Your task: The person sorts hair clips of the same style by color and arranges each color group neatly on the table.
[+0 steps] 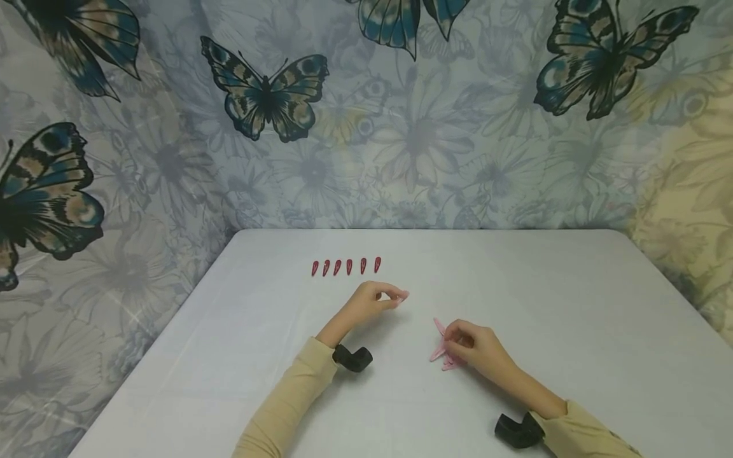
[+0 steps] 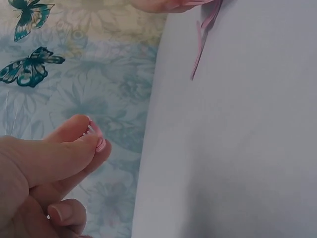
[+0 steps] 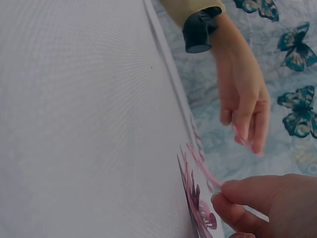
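Note:
My left hand (image 1: pixel 366 304) is raised over the middle of the table, pinching a small pink hair clip (image 2: pixel 100 143) between thumb and fingertips. To the right and nearer, my right hand (image 1: pixel 487 353) is at a small pile of pink hair clips (image 1: pixel 448 364). Its thumb and forefinger pinch one pink clip (image 3: pixel 202 165), which slants away from the others in the right wrist view. The fingers partly cover the pile. Beyond the left hand, several dark red hair clips (image 1: pixel 349 267) stand side by side in a row.
The white table (image 1: pixel 275 254) ends at a wall cloth (image 1: pixel 401 159) printed with butterflies and flowers. A black band-like mount (image 1: pixel 353 359) is on the left wrist, and another black mount (image 1: pixel 518 431) on the right.

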